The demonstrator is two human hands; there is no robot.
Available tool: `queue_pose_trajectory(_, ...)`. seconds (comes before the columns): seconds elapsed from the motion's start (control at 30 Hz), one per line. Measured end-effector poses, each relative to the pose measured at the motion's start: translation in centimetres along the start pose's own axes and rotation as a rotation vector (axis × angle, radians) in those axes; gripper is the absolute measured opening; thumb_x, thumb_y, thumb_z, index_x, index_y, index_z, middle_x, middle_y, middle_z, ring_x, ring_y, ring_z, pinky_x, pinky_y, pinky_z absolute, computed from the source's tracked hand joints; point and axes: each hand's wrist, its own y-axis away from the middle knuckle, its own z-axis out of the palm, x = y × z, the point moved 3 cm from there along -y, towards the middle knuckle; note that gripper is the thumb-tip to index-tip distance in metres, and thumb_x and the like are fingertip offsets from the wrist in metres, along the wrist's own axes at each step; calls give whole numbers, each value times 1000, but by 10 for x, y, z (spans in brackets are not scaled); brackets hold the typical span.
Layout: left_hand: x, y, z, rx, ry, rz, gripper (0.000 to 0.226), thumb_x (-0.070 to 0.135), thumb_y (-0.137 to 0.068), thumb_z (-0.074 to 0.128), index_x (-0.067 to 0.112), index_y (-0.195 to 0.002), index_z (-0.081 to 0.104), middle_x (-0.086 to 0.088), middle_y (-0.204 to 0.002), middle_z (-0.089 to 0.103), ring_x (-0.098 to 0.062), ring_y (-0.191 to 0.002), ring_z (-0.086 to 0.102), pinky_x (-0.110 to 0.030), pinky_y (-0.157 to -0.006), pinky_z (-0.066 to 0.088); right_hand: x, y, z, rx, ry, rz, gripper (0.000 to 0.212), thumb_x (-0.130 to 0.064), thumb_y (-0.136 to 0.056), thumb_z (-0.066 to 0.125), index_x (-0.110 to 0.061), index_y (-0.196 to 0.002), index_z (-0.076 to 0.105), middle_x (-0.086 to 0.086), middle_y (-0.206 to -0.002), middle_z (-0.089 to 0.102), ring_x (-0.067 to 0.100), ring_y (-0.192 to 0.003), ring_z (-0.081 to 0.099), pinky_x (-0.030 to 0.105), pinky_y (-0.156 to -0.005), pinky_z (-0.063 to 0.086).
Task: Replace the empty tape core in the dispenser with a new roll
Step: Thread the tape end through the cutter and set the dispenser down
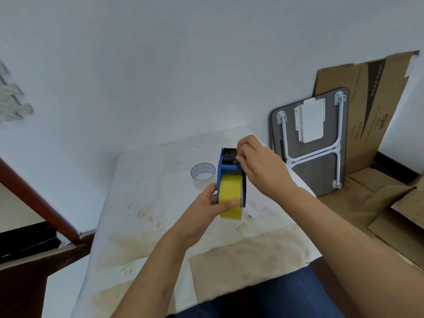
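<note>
A blue tape dispenser (220,171) is held above the white table (146,180), its toothed blade end pointing away from me. A yellow tape roll (230,191) sits inside its frame. My left hand (206,207) grips the roll and the dispenser's near end, thumb across the yellow tape. My right hand (259,164) has its fingertips pinched at the black roller near the blade; whether it holds the tape end is hidden. The empty tape core (203,174), a pale ring, lies on the table just left of the dispenser.
The stained white table meets a white wall behind. A folded grey lap table (314,143) with white legs and flattened cardboard boxes (376,125) lean at the right. A brown wooden rail (39,200) runs along the left. A beige patch (247,260) lies on the table's near edge.
</note>
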Motion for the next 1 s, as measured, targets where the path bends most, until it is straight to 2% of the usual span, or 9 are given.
queue_pose_trajectory(0.1, 1, -2, 1, 4, 33, -27, 53, 34, -85, 75, 22, -133, 55, -4, -122, 74, -27, -116, 68, -49, -111, 45, -6, 1, -4, 0, -13, -20, 17, -15, -96, 50, -5, -89, 62, 6, -108, 59, 25, -60, 57, 37, -57, 48)
queue_pose_trajectory(0.2, 0, -3, 3, 5, -1, -36, 47, 27, -89, 73, 21, -133, 57, -2, -120, 75, -26, -114, 69, -50, -110, 46, -9, 2, -3, -20, -11, -19, 19, -17, -97, 48, -5, -91, 62, 5, -110, 58, 25, -61, 57, 39, -58, 50)
queue_pose_trajectory(0.4, 6, -2, 3, 10, -97, -48, 37, 31, -91, 69, 19, -126, 65, -1, -114, 78, -25, -110, 71, -51, -110, 46, 2, 2, 4, -34, 70, 33, 24, -15, -96, 36, -3, -96, 57, 10, -113, 52, 31, -55, 55, 45, -49, 51)
queue_pose_trajectory(0.57, 10, 1, 3, -17, -99, -55, 38, 35, -92, 67, 21, -128, 64, -3, -117, 77, -26, -112, 70, -47, -109, 47, 4, 1, 5, 3, 77, 110, 4, -1, -90, 53, -2, -89, 57, 11, -107, 55, 29, -48, 50, 39, -39, 45)
queue_pose_trajectory(0.67, 14, 0, 3, 22, -26, -76, 59, 42, -84, 74, 22, -134, 51, -6, -119, 75, -31, -115, 68, -50, -107, 49, 3, 0, 0, 31, 81, 101, 8, 6, -83, 61, -2, -81, 58, 12, -101, 58, 23, -49, 47, 36, -36, 44)
queue_pose_trajectory(0.73, 13, -4, 2, 47, 49, -103, 72, 38, -82, 76, 29, -142, 37, -7, -121, 73, -32, -113, 69, -50, -102, 53, -1, -1, -3, 15, 42, 84, 6, 4, -85, 61, -2, -83, 59, 13, -104, 58, 24, -54, 52, 37, -39, 47)
queue_pose_trajectory(0.8, 14, -6, 2, 15, 125, -122, 80, 26, -84, 76, 44, -146, 28, -7, -121, 73, -31, -109, 72, -50, -96, 57, -6, 0, -6, 16, -19, 73, 4, -4, -91, 56, -3, -89, 58, 9, -111, 56, 25, -58, 56, 38, -46, 49)
queue_pose_trajectory(0.87, 17, -7, 3, -25, 196, -138, 88, 16, -85, 76, 51, -148, 25, -7, -125, 72, -32, -110, 72, -51, -92, 58, -12, 2, -10, 21, -89, 99, 14, -14, -98, 48, -6, -93, 57, 4, -116, 54, 26, -63, 57, 38, -53, 48)
queue_pose_trajectory(1.0, 20, -7, 9, -115, 243, -188, 76, 8, -88, 72, 37, -149, 37, -11, -134, 67, -34, -120, 66, -51, -94, 57, -15, 3, -11, -14, -178, 94, 18, -22, -99, 47, -9, -94, 60, -1, -111, 58, 22, -75, 60, 39, -66, 52)
